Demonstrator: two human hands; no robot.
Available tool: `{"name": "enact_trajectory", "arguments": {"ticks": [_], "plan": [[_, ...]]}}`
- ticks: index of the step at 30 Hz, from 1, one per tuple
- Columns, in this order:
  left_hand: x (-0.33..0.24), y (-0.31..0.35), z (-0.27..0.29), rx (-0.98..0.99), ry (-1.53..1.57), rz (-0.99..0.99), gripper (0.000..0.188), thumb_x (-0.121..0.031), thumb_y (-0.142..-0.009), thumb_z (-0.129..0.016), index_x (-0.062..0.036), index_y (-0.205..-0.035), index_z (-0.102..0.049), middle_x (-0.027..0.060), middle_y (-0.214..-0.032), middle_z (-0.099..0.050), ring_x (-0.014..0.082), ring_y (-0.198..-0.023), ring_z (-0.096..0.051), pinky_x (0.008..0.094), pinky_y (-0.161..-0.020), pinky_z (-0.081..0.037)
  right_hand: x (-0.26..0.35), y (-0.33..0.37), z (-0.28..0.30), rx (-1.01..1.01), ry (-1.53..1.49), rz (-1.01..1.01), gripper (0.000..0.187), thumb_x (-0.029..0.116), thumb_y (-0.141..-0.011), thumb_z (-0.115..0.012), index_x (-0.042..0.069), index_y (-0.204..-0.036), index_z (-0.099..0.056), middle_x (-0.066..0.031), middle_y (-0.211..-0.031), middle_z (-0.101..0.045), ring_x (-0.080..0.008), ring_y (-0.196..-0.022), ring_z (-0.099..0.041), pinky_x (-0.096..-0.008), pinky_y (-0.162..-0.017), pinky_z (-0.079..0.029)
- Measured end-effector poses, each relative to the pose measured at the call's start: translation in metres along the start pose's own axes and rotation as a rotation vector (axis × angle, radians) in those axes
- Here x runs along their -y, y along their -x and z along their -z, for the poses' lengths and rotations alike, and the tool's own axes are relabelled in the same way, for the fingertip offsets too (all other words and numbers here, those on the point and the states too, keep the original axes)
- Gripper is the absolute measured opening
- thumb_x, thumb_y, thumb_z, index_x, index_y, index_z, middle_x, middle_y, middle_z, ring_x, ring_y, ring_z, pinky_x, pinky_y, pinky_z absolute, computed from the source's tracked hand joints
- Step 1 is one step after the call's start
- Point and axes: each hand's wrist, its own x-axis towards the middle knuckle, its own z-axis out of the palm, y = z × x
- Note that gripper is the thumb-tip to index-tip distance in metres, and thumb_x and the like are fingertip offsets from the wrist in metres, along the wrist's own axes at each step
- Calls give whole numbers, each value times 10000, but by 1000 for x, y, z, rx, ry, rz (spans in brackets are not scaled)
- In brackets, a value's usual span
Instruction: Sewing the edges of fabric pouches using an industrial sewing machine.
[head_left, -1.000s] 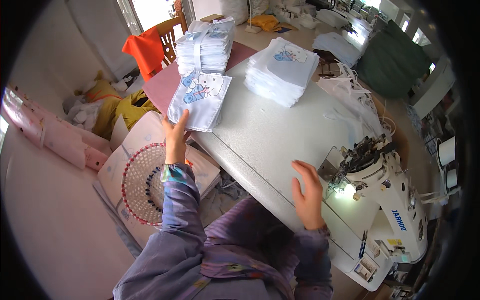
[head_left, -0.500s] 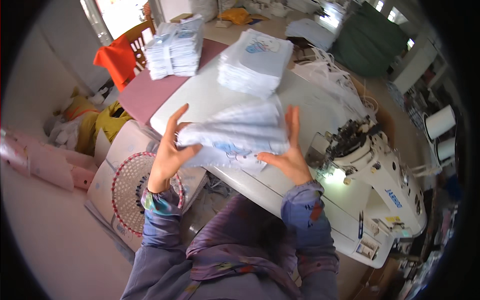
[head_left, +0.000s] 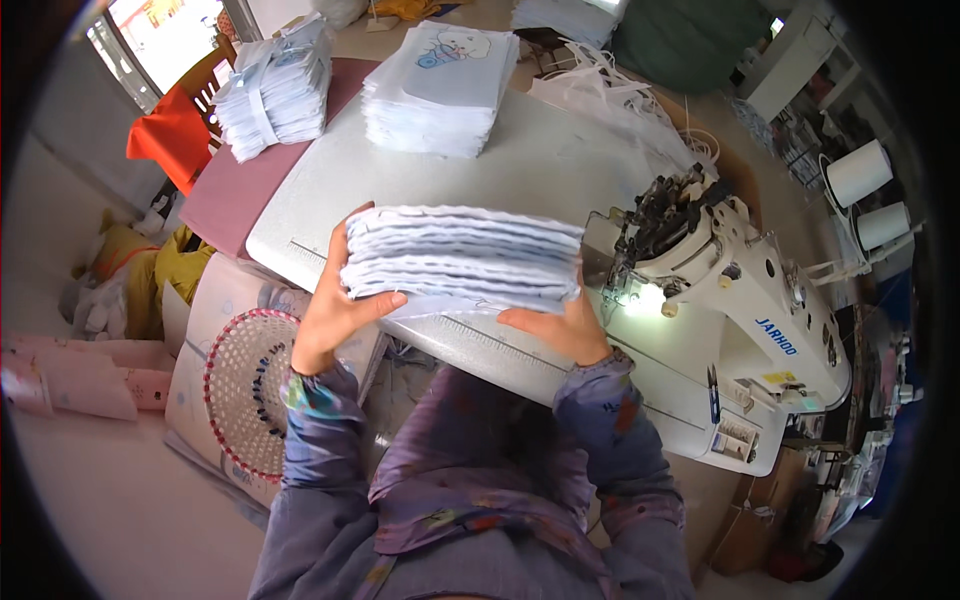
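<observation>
Between my two hands is a thick stack of white fabric pieces (head_left: 462, 255), its layered edges turned toward me, above the front of the sewing table (head_left: 330, 190). My left hand (head_left: 338, 308) grips the stack's left end, thumb on the near side. The right end is held by my right hand (head_left: 570, 325), its thumb along the lower edge and its other fingers mostly hidden behind the cloth. Farther back on the table rests another pile of white fabric pieces (head_left: 435, 95), with a cartoon print on top. To the right stands a white sewing machine (head_left: 740, 270) with its lamp lit.
A tied bundle of white cloth (head_left: 275, 95) lies on the maroon board (head_left: 235, 195) at the back left. Left of my lap sits a round woven basket (head_left: 235, 385) with dark clips. Thread snips (head_left: 713, 395) and a small parts tray (head_left: 735, 440) lie near the machine; thread cones (head_left: 858, 175) stand beyond.
The stack, tilted and fanned before with its print showing, is now squared and edge-on between my hands. My view has shifted, so the table and piles appear higher and more to the left.
</observation>
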Motion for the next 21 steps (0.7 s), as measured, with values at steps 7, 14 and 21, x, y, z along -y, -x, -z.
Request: {"name": "enact_trajectory", "arguments": {"ticks": [7, 14, 21], "plan": [[24, 10, 0, 146, -80, -21, 1251, -83, -765, -965, -67, -1727, -164, 141, -1544, -502, 298, -1453, -485, 400, -1231, -344, -13, 18, 6, -36, -152, 4, 1333, 63, -735, -984, 83, -1721, -87, -145, -1622, -419, -266, -1526, -403, -429, -1255, -361], [48, 14, -15, -34, -37, -25, 741, 77, -829, -821, -35, -1470, -467, 74, -1336, -656, 173, -1251, -629, 326, -1071, -495, -13, 38, 2, -111, 102, 76, 1373, 76, -738, -984, 91, -1737, -42, -163, -1694, -314, -315, -1580, -334, -446, -1290, -305], [53, 16, -10, -26, -38, -27, 741, 109, -825, -788, -36, -1475, -462, 71, -1317, -641, 166, -1225, -621, 327, -1062, -497, -4, 80, -5, -446, 182, 255, 809, -28, -745, -929, 42, -1405, -465, -120, -1407, -471, -243, -1350, -506, -399, -1196, -379]]}}
